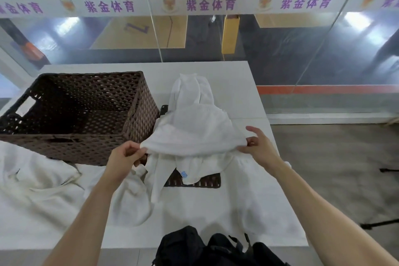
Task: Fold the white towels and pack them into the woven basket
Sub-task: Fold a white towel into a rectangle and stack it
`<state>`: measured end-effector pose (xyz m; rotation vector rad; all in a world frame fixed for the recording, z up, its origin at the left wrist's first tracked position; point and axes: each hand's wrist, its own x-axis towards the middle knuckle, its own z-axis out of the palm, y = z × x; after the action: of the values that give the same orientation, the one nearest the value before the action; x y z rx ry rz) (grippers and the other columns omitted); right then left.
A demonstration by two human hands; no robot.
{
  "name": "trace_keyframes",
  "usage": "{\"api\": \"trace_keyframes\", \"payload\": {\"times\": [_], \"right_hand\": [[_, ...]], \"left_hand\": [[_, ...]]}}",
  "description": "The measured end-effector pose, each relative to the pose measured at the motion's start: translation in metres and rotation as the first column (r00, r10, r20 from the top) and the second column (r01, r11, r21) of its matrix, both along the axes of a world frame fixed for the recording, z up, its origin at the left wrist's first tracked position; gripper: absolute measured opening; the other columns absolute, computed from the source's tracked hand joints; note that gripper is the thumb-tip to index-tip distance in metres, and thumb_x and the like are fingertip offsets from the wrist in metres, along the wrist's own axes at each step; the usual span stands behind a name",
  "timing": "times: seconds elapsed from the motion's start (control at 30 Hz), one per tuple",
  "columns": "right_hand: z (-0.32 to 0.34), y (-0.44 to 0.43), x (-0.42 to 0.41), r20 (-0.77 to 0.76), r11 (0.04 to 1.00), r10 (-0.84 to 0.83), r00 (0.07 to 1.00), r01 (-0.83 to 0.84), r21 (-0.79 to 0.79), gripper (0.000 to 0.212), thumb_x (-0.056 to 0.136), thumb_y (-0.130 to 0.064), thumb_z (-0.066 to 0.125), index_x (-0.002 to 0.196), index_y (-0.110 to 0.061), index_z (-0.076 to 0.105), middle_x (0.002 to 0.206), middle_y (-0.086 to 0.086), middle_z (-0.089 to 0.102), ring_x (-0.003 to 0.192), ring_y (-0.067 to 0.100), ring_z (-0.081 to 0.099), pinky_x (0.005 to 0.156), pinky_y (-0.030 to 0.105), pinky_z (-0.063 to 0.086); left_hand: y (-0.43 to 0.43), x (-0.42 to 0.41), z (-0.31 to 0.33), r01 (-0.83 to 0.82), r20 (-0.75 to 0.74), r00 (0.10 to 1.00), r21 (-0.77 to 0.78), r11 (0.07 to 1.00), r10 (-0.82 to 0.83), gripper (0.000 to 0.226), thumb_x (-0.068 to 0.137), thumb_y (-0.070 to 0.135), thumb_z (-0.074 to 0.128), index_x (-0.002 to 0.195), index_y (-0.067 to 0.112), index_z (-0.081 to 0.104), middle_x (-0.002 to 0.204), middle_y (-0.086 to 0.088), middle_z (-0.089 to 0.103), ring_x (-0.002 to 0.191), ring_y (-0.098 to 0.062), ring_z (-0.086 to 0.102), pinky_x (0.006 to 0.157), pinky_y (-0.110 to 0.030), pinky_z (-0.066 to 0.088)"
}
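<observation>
Limp white cloth towel (194,129), held up off the white tabletop (237,75), stretched between both hands by its near edge. Left hand (124,157) closed around the left corner, fingers curled and thumb pressing the hem; right hand (257,142) pinching the right corner between thumb and forefinger, other fingers spread loose above. Far end of the towel trailing away beyond the hands and bunched on the table. Below the held edge, a second fold of white cloth with a small blue label (183,174), hanging down just under the hands; unclear whether part of the same towel or another.

Under that, a dark woven flat piece (194,181), perhaps a lid, mostly covered. Beyond and left of the left hand, the large dark brown woven basket (82,114), open and showing no towels inside. Nearer than the left hand and further left, a crumpled heap of white towels (32,179) waiting on the table; more white cloth (133,201) lying between the forearms.

Judged step: start of the first fold, towel being squared up, packing not yet begun. Next move likely calls for shaking the far end flat, matching corners evenly, then folding away from the body. Risk: the hidden lower layer snagging and spoiling the fold.
</observation>
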<state>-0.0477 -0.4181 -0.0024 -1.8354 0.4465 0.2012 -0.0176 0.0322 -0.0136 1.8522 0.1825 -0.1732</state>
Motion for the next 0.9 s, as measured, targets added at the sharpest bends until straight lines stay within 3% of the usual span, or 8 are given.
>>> {"api": "trace_keyframes", "payload": {"times": [0.13,0.23,0.43,0.53,0.67,0.73,0.83,0.9], "right_hand": [[-0.012,0.002,-0.008,-0.056,0.969,0.140,0.989,-0.148,-0.200,0.094,0.086,-0.005,0.083,0.160,-0.033,0.034,0.108,0.000,0.072,0.098,0.019,0.071,0.075,0.026,0.053],[-0.018,0.000,-0.014,-0.004,0.962,0.128,0.992,-0.125,-0.241,0.092,0.085,-0.010,0.085,0.158,-0.039,0.038,0.121,-0.001,0.065,0.100,0.017,0.069,0.084,0.032,0.058],[-0.032,0.028,-0.039,-0.029,0.853,0.310,0.950,-0.291,-0.432,0.062,0.090,-0.007,0.076,0.141,-0.036,0.059,0.137,-0.004,0.052,0.111,0.017,0.058,0.092,0.031,0.055],[-0.037,0.031,-0.047,0.023,0.849,0.284,0.959,-0.240,-0.470,0.046,0.093,0.003,0.066,0.126,-0.029,0.071,0.135,-0.005,0.056,0.116,0.017,0.059,0.095,0.027,0.048],[-0.042,0.019,-0.061,0.132,0.649,0.515,0.847,-0.284,-0.706,0.039,0.094,0.009,0.060,0.118,-0.016,0.077,0.123,-0.008,0.067,0.116,0.024,0.060,0.104,0.036,0.050],[-0.038,0.011,-0.068,0.153,0.575,0.583,0.798,-0.272,-0.772,0.038,0.090,0.007,0.063,0.115,-0.016,0.079,0.098,-0.024,0.059,0.109,0.022,0.057,0.108,0.042,0.047],[-0.033,0.006,-0.072,0.101,0.504,0.624,0.775,-0.301,-0.809,0.031,0.089,-0.005,0.062,0.107,-0.023,0.080,0.097,-0.013,0.064,0.117,0.011,0.057,0.127,0.045,0.028],[-0.026,0.005,-0.074,0.056,0.601,0.571,0.819,-0.370,-0.708,0.030,0.091,-0.006,0.057,0.097,-0.028,0.078,0.093,-0.009,0.071,0.097,0.010,0.064,0.113,0.036,0.044]], "left_hand": [[-0.001,-0.010,0.000,-0.008,0.017,1.000,-0.043,0.999,0.008,0.023,0.096,0.004,0.079,0.111,0.000,0.062,0.087,-0.022,0.077,0.085,-0.040,0.076,0.081,-0.045,0.060],[0.000,-0.021,0.001,0.053,0.028,0.998,0.003,0.999,-0.054,0.030,0.096,-0.003,0.077,0.122,0.010,0.071,0.088,-0.016,0.080,0.088,-0.034,0.081,0.083,-0.037,0.067],[0.003,-0.046,-0.005,0.016,0.020,1.000,0.179,0.984,-0.020,0.032,0.078,0.002,0.094,0.104,0.020,0.087,0.081,0.007,0.081,0.082,-0.005,0.077,0.075,-0.010,0.056],[0.006,-0.062,-0.013,-0.033,0.083,0.997,0.342,0.939,0.005,0.028,0.079,0.008,0.095,0.094,0.029,0.085,0.082,0.013,0.081,0.082,-0.006,0.078,0.081,-0.018,0.059],[0.015,-0.078,-0.020,-0.015,0.231,0.960,0.601,0.799,-0.156,0.025,0.077,0.016,0.097,0.086,0.032,0.080,0.094,0.016,0.072,0.081,-0.003,0.070,0.073,-0.028,0.060],[0.016,-0.086,-0.020,0.048,0.206,0.954,0.615,0.787,-0.219,0.030,0.073,0.011,0.097,0.082,0.031,0.077,0.102,0.018,0.072,0.094,-0.001,0.069,0.078,-0.031,0.059],[0.014,-0.098,-0.012,0.163,0.064,0.970,0.541,0.825,-0.234,0.026,0.077,0.004,0.089,0.078,0.017,0.066,0.100,0.024,0.079,0.110,0.011,0.069,0.092,-0.024,0.052],[0.014,-0.098,-0.010,0.179,0.007,0.977,0.517,0.837,-0.213,0.031,0.083,0.010,0.087,0.075,0.018,0.057,0.085,0.019,0.078,0.095,0.007,0.073,0.082,-0.026,0.053]]}}
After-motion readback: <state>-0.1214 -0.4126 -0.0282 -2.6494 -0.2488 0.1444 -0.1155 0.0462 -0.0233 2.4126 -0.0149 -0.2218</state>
